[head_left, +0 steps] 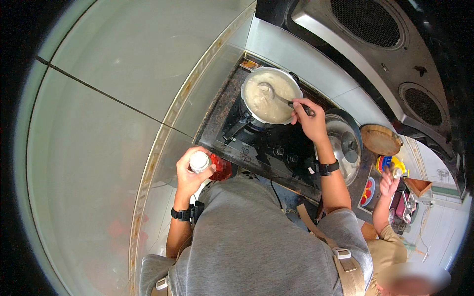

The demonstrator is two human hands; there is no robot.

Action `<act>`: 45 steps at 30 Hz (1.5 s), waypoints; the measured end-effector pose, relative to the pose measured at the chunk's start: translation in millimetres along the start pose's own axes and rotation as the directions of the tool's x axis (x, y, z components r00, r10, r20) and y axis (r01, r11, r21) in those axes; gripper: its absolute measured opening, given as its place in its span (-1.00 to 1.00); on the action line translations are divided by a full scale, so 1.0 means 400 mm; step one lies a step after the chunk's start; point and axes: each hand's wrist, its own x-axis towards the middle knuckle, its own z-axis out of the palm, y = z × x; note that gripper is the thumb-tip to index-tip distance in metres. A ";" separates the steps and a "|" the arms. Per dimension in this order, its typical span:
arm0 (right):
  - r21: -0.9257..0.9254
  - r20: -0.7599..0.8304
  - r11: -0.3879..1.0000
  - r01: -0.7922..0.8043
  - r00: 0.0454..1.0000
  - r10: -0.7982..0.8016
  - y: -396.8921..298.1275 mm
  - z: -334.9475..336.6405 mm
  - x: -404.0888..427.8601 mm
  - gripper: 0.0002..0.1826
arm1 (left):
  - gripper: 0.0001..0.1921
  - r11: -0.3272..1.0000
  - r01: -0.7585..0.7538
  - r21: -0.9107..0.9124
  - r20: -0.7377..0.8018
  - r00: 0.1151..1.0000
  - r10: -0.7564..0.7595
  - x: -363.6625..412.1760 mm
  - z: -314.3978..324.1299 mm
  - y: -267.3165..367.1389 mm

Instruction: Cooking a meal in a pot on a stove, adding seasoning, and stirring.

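Note:
My right hand (309,120) grips the dark handle of a metal ladle (272,90), whose bowl rests in a pale, thick porridge-like liquid (259,105). The liquid fills much of a round metal pot (243,97) on the black gas stove (266,142), near the tiled corner. At the stove's near left, away from the pot, my left hand (190,175) is wrapped around a small container with a white lid (199,161); its body is mostly hidden. A red object (220,167) lies just beyond that hand, its kind unclear.
A lidded wok (339,148) stands right of the pot. Farther right are a round wooden board (381,140), a blue-rimmed dish (366,191) with red items and a yellow package (398,164). Another person (389,248) reaches there, holding a small container. A range hood (370,55) overhangs the stove.

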 end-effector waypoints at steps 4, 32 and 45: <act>-0.428 0.054 0.879 0.210 0.977 -0.207 -0.030 0.019 -0.013 -0.76 | -0.59 1.000 0.007 -0.004 -0.011 1.000 -0.007 -0.005 -0.001 0.001; 0.058 -0.103 0.987 -0.151 0.982 0.156 0.067 0.071 -0.095 -0.76 | -0.57 1.000 0.002 -0.028 0.000 1.000 -0.002 -0.026 -0.022 -0.002; -0.395 -0.112 0.914 0.095 0.982 -0.151 -0.025 0.089 -0.154 -0.78 | -0.58 0.999 0.026 -0.044 0.003 1.000 -0.025 -0.035 -0.025 -0.003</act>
